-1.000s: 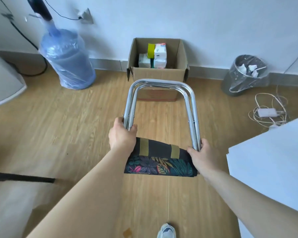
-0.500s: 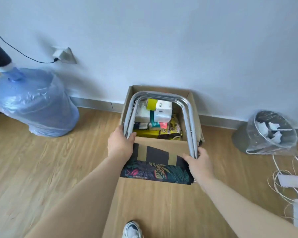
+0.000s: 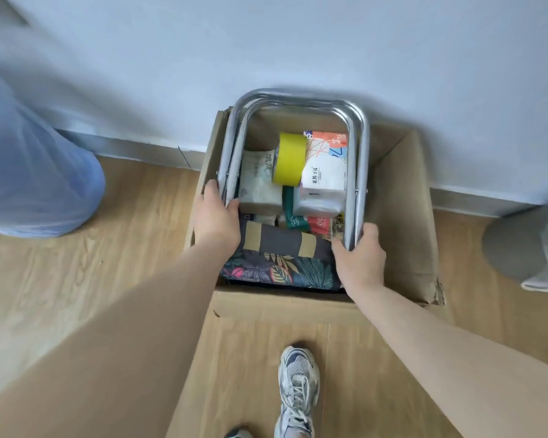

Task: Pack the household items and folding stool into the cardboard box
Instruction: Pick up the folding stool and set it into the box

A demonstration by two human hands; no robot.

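Left hand [image 3: 217, 221] and right hand [image 3: 358, 259] each closed around a chrome leg of the folding stool [image 3: 293, 181]. Long axis runs away from the hands toward the wall; far loop overhangs the cardboard box [image 3: 405, 216] back-left rim, fabric seat near front wall.
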